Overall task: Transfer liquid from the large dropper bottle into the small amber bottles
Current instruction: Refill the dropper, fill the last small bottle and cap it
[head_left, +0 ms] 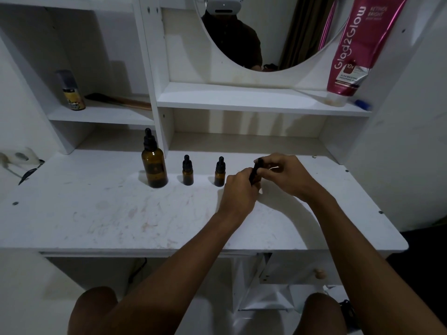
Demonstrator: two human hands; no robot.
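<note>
The large amber dropper bottle (154,163) stands capped on the white desk (121,213), left of centre. Two small amber bottles stand to its right, one (188,171) nearer it and another (219,173) beside my hands, both with black dropper caps on. My left hand (238,192) wraps around a third small bottle, whose body is hidden inside the fist. My right hand (281,171) pinches that bottle's black dropper cap (256,170), which tilts to the right above my left fist.
A round mirror (278,32) hangs above the desk shelf. A pink Glad2Glow tube (355,49) leans on the right of the shelf, a spray can (72,91) and a wooden-handled brush (121,101) sit on the left shelf. Scissors (29,174) lie at the desk's left edge.
</note>
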